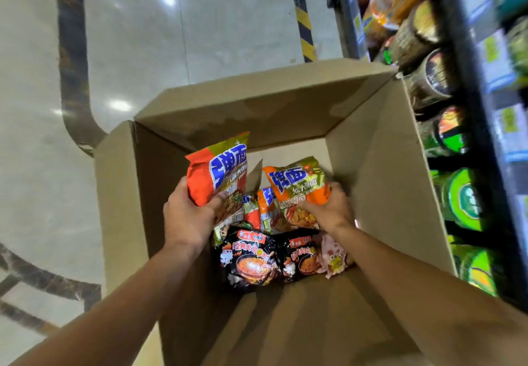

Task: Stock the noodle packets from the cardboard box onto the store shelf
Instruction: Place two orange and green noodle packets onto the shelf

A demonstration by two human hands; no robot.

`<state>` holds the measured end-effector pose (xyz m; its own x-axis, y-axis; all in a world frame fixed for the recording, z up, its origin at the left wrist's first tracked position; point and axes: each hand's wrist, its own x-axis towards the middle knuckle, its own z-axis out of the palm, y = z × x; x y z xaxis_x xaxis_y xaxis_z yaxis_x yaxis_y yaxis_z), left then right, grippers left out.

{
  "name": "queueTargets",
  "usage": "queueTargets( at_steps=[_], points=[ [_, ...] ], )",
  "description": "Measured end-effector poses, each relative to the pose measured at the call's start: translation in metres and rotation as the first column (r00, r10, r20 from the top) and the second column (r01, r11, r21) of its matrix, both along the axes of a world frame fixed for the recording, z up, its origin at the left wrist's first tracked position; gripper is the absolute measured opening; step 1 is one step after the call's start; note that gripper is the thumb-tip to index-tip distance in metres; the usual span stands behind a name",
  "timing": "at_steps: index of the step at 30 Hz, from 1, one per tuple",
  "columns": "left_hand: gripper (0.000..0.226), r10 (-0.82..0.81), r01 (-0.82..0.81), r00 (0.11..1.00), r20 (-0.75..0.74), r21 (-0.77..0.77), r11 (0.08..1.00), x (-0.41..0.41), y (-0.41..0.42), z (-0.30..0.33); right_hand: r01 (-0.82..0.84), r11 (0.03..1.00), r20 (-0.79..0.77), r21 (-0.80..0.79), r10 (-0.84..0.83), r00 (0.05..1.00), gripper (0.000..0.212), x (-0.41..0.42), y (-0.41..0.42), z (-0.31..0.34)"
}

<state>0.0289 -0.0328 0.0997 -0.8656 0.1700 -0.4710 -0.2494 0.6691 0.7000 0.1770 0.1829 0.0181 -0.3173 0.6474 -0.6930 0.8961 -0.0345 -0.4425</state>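
Noodle pkts (218, 170) (297, 185) marked 弹面, one per hand (190, 217) (331, 208), over box (257, 108)

blurred shelf goods (445, 80) at right

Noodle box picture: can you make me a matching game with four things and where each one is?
Things:
1. Orange-and-green plastic noodle packet with blue letters
2. Second orange-and-green noodle packet
3. Black plastic noodle packets with flame pictures
4. Round green-lidded noodle cups

Places:
A. On the dark store shelf at the right
B. Held in the left hand
C. Lying at the bottom of the brown cardboard box
D. Held in the right hand

Pairs: 1-B, 2-D, 3-C, 4-A
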Motion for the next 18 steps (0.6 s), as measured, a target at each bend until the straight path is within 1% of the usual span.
queueTargets(
  at_steps=[1,4,5,7,8,10,12,14,16,18],
  points=[
    [0.038,-0.015,0.015,1.0,-0.012,0.02,1.0,-0.005,0.002,0.026,0.02,1.0,-0.028,-0.019,-0.021,0.999,0.05,-0.001,0.003,0.031],
    [0.046,-0.047,0.048,0.999,-0.008,0.088,0.995,-0.02,0.002,0.113,0.081,0.992,-0.096,-0.102,-0.091,0.991,0.034,-0.006,0.01,0.134],
    [0.05,-0.067,0.066,0.998,0.004,0.107,0.992,-0.025,0.001,0.144,0.105,0.989,-0.116,-0.103,-0.117,0.986,0.034,-0.006,0.01,0.173],
    [0.052,-0.122,0.121,0.993,-0.003,0.126,0.985,-0.036,-0.005,0.207,0.162,0.985,-0.154,-0.061,-0.17,0.973,0.048,-0.005,0.011,0.244],
    [0.051,-0.141,0.14,0.99,-0.004,0.133,0.981,-0.041,-0.009,0.241,0.183,0.982,-0.181,-0.046,-0.188,0.965,0.046,-0.002,0.012,0.277],
    [0.052,-0.175,0.174,0.985,-0.008,0.167,0.971,-0.051,-0.015,0.307,0.184,0.983,-0.244,-0.013,-0.182,0.953,0.028,0.001,0.012,0.35],
    [0.051,-0.211,0.208,0.977,-0.008,0.21,0.955,-0.056,-0.021,0.369,0.218,0.976,-0.322,-0.02,-0.212,0.923,0.025,0.01,0.009,0.415],
    [0.046,-0.226,0.225,0.974,-0.022,0.24,0.944,-0.057,-0.029,0.425,0.268,0.963,-0.403,-0.031,-0.258,0.878,0.026,0.019,0.001,0.479],
    [0.035,-0.241,0.249,0.968,-0.065,0.277,0.928,-0.06,-0.032,0.473,0.321,0.947,-0.485,-0.001,-0.281,0.828,0.026,0.031,-0.007,0.535],
    [0.027,-0.271,0.286,0.958,-0.093,0.332,0.899,-0.057,-0.033,0.517,0.356,0.934,-0.549,0.03,-0.282,0.787,0.034,0.047,-0.015,0.585]
  ],
)
